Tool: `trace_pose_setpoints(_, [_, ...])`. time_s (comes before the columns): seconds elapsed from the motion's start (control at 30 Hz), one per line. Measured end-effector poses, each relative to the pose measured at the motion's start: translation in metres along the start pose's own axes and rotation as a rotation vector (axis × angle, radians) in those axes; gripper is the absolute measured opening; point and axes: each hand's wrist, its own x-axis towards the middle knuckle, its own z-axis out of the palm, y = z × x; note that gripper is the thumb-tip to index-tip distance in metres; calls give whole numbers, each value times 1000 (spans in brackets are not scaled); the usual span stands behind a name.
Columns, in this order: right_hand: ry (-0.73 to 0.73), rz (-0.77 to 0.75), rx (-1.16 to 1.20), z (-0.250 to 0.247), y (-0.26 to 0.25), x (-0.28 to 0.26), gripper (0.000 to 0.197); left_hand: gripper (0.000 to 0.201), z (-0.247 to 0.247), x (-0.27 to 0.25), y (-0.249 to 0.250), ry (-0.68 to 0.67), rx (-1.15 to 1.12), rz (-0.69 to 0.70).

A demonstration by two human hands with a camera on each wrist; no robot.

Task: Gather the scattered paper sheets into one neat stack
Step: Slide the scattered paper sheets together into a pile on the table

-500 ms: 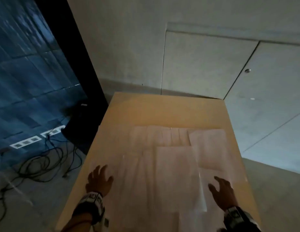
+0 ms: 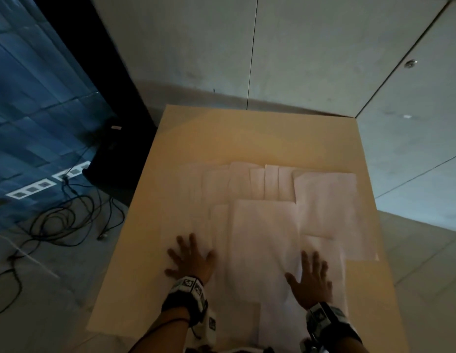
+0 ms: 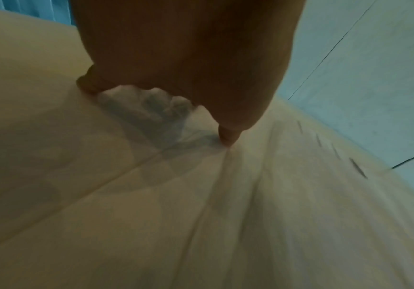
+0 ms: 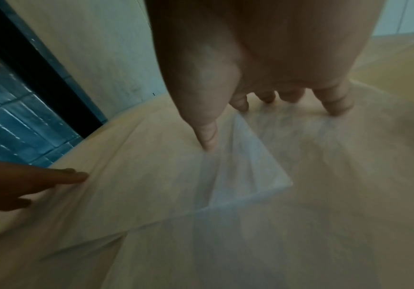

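Several white paper sheets (image 2: 262, 240) lie overlapped across the near half of a light wooden table (image 2: 247, 138). My left hand (image 2: 190, 258) lies flat with fingers spread on the sheets at the left. My right hand (image 2: 311, 278) presses flat, fingers spread, on the sheets at the right. In the right wrist view its thumb (image 4: 208, 135) presses a sheet (image 4: 245, 168) whose edge is lifted and creased. In the left wrist view the left hand's fingertips (image 3: 228, 136) touch the paper (image 3: 250, 215). Neither hand holds anything.
The table's far half is bare wood. A row of sheets (image 2: 272, 182) fans out behind the hands, and one sheet (image 2: 328, 205) reaches the right edge. Black cables (image 2: 59, 220) and a dark box (image 2: 110, 154) lie on the floor at the left. Grey wall panels stand behind.
Both hands have slid inward toward each other over the sheets, the right one onto the middle-right sheets. The head view has tilted downward and closer to the table.
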Motion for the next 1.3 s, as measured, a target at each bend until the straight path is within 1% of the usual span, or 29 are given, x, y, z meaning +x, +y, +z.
trace_pose_setpoints(0.03, [14, -21, 27, -4, 2, 0, 80, 83, 0, -1, 1, 0, -4, 19])
trace_pose_setpoints(0.1, [60, -27, 74, -16, 8, 2, 77, 81, -6, -2, -1, 56, -27, 44])
trace_pose_setpoints(0.17, [119, -4, 84, -29, 17, 7, 75, 79, -14, 2, -8, 123, -37, 22])
trace_pose_setpoints(0.23, [141, 20, 78, -40, 26, 14, 77, 81, -18, 8, -14, 108, -42, -7])
trace_pose_setpoints(0.33, [74, 40, 95, -44, 33, 23, 82, 84, -15, 9, -12, 36, -2, -19])
trace_pose_setpoints(0.43, [44, 14, 36, -33, 29, 20, 85, 81, 1, 0, 4, 25, 40, 12])
trace_pose_setpoints(0.53, [29, -19, 10, -23, 21, 15, 80, 79, 14, -8, 14, 28, 50, 43])
trace_pose_setpoints(0.63, [19, -33, 63, -28, 17, 14, 74, 77, 12, -10, 15, 32, 42, 46])
trace_pose_setpoints(0.77, [114, -4, 118, -55, 24, 33, 70, 76, -15, 1, 16, 164, 1, 50])
trace_pose_setpoints(0.83, [137, 7, 111, -69, 26, 49, 70, 76, -33, 14, 23, 197, -10, 77])
trace_pose_setpoints(0.93, [113, 12, 83, -83, 26, 72, 73, 77, -54, 41, 40, 166, 37, 123])
trace_pose_setpoints(1.07, [62, 3, 45, -82, 21, 87, 76, 80, -60, 67, 62, 22, 77, 122])
trace_pose_setpoints(1.1, [60, -4, 31, -79, 19, 88, 75, 79, -57, 69, 68, 8, 87, 114])
trace_pose_setpoints(1.2, [74, -39, 4, -65, 5, 82, 71, 71, -39, 61, 91, 24, 123, 114])
trace_pose_setpoints(1.3, [65, -60, -8, -54, -10, 74, 68, 65, -22, 46, 112, 15, 152, 154])
